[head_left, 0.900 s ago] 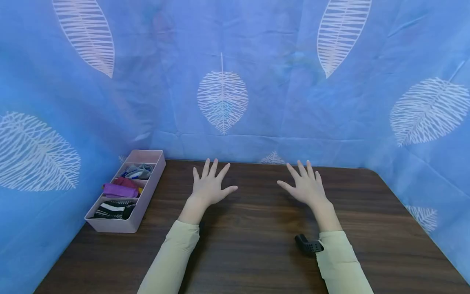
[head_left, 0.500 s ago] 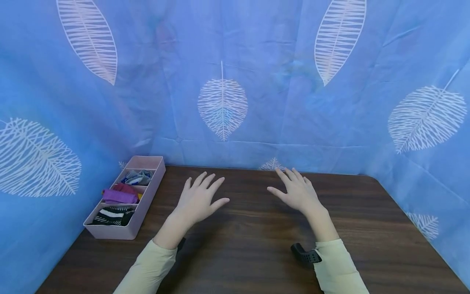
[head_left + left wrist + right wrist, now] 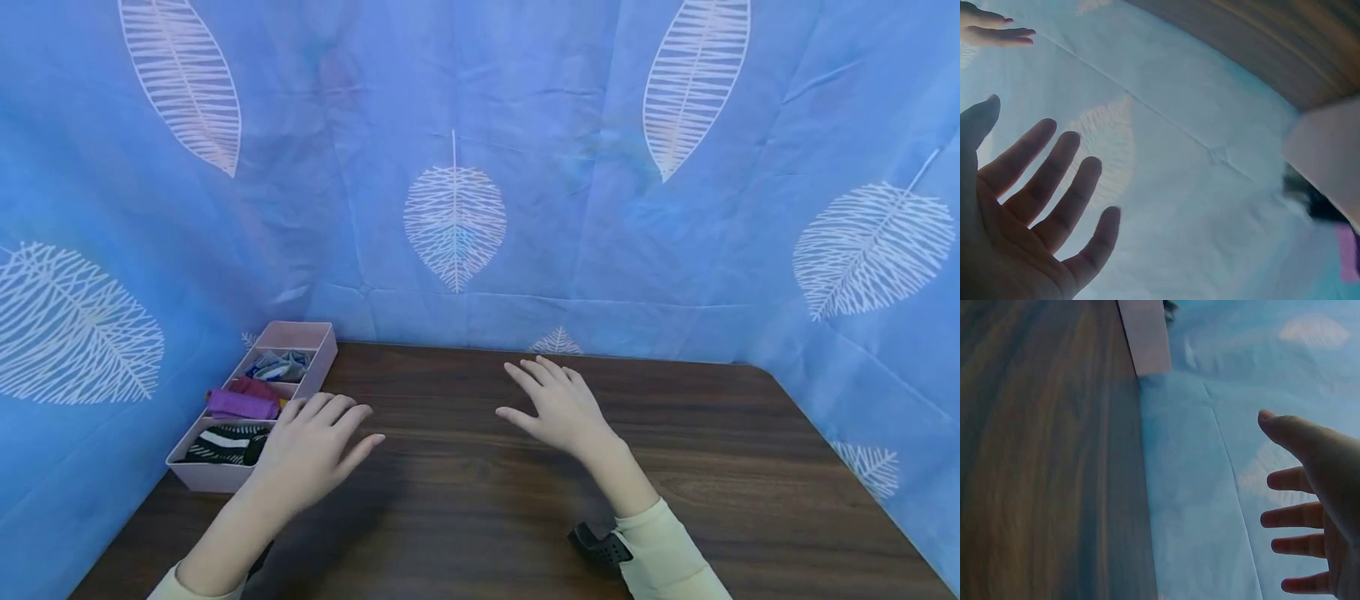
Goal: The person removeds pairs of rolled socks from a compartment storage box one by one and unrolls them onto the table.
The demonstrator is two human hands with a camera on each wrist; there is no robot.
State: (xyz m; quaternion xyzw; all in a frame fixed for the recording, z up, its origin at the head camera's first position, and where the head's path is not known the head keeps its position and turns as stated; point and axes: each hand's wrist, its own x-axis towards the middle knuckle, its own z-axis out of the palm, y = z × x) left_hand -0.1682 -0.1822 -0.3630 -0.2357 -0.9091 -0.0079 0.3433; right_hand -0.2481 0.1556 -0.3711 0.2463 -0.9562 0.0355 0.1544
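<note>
Oblong box (image 3: 210,477) of bundled fabric (image 3: 242,406), left fingers (image 3: 348,423) and right fingers (image 3: 523,382) loosely spread, empty.

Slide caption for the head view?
Empty left hand near a pink divided organizer box, empty right hand above the wood-grain table.

1. No text, label, brand, number or sign can be read in any view.
2. The black fabric bundle with white stripes (image 3: 221,444), just left of the left hand (image 3: 309,446), shows stripes but no legible lettering.
3. The black, curved, perforated band (image 3: 598,547) just behind the right hand (image 3: 564,412) bears no readable mark.
</note>
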